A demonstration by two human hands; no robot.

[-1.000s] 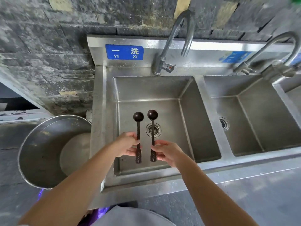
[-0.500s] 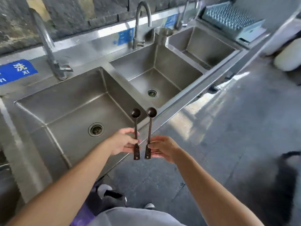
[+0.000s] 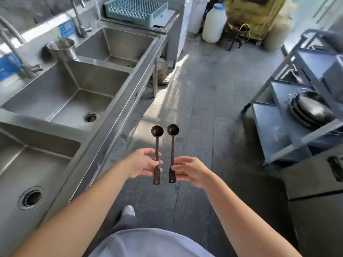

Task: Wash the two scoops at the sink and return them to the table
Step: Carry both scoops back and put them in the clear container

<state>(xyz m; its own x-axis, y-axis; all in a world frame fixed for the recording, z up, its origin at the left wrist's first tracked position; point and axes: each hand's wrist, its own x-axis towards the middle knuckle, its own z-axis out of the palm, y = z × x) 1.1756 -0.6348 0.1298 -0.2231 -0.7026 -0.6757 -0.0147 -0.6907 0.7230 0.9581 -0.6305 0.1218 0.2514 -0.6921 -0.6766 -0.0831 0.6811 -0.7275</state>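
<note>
Two dark long-handled scoops are held side by side over the grey floor, bowls pointing away from me. My left hand point(image 3: 143, 163) pinches the handle of the left scoop point(image 3: 157, 133). My right hand point(image 3: 189, 170) pinches the handle of the right scoop point(image 3: 173, 132). The steel sink unit point(image 3: 111, 115) with its three basins runs along my left, clear of both hands.
A steel cup point(image 3: 62, 49) stands between basins, taps behind it. A blue dish rack point(image 3: 137, 10) sits at the sink's far end, a white jug point(image 3: 214, 23) on the floor beyond. A blue trolley point(image 3: 289, 112) with dark pans stands right, a black box point(image 3: 315, 182) nearer.
My view has swung right, away from the sink toward the floor aisle. Both hands keep the same hold on the scoops, which have left the basin area.
</note>
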